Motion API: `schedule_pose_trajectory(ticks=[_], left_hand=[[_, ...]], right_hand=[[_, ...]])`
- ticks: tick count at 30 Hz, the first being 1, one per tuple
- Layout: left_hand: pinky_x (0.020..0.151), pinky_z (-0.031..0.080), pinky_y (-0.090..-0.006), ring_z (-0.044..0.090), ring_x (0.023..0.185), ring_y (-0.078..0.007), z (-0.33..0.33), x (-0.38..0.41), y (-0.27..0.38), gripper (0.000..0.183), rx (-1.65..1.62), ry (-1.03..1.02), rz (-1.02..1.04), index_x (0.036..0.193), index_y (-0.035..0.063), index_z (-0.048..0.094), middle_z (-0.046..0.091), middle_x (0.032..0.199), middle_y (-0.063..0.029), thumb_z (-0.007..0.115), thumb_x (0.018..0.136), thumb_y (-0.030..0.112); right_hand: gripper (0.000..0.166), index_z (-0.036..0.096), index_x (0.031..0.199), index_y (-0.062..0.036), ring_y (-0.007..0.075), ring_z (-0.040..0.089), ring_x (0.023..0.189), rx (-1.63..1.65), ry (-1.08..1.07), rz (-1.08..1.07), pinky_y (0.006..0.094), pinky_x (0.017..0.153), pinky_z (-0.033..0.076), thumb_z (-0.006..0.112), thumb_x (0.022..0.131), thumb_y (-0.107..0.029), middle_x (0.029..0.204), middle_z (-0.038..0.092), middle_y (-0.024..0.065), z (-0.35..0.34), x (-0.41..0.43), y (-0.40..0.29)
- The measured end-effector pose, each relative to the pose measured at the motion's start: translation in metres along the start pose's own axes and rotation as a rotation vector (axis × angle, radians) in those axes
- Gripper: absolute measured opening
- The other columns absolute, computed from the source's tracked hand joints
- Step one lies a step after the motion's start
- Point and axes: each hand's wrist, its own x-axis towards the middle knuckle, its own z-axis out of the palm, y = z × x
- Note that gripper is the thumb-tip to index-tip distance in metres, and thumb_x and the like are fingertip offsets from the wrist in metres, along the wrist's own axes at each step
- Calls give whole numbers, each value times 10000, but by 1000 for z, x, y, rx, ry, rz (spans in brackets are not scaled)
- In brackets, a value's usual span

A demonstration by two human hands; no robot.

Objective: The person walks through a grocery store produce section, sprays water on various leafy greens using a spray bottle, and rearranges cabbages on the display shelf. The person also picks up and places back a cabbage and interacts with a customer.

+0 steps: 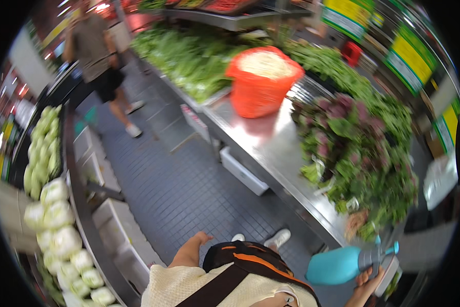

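My right hand (364, 282) is closed around the grey neck of a blue pump spray bottle (333, 265) at the lower right; the bottle lies tilted sideways. My left hand (203, 238) hangs beside the black and orange bag (249, 253) at my waist, with nothing seen in it. Right of centre, a red plastic bag (257, 98) filled with pale sprouts or shreds, its exact contents blurred, stands on the stainless steel counter (249, 142). Bunches of red-green leafy vegetables (345, 134) lie to its right, above the bottle.
Napa cabbages (63, 241) and pale green gourds or squash (42, 153) line the left stall. White foam boxes (116, 226) stand below it. A person (95, 50) is in the tiled aisle (168, 176) at the upper left. A white bin (243, 172) sits under the counter's edge.
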Motion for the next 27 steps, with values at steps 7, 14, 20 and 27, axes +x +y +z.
schedule_pose_trajectory(ticks=[7, 14, 20, 27], left_hand=[[746, 477, -363, 613, 848, -274, 54, -95, -102, 383, -772, 430, -641, 913, -5, 634, 642, 882, -162, 617, 747, 339], [625, 488, -357, 618, 694, -253, 99, -88, -77, 400, -1062, 522, -664, 976, 8, 606, 642, 843, -143, 630, 738, 329], [477, 448, -329, 562, 557, -182, 76, -78, -19, 388, -1085, 301, -507, 969, 40, 604, 612, 728, -78, 622, 749, 360], [457, 410, -293, 546, 579, -151, -22, -65, 0, 348, -1026, 463, -454, 942, 33, 591, 598, 735, -56, 623, 758, 327]], right_hand=[[465, 395, 604, -129, 110, 246, 323, -76, -65, -206, 250, 346, 212, 470, 802, -543, 404, 276, -7, 58, -14, 13], [382, 435, 671, -118, 108, 292, 366, 16, -172, -238, 244, 389, 265, 484, 819, -467, 467, 338, -8, 66, 34, 5], [356, 440, 683, -115, 109, 296, 381, 35, -254, -152, 250, 398, 273, 485, 826, -439, 481, 324, -15, 84, 55, 29], [382, 424, 654, -112, 110, 239, 356, -56, -283, -125, 262, 387, 209, 449, 840, -445, 441, 282, -22, 131, 37, 32]])
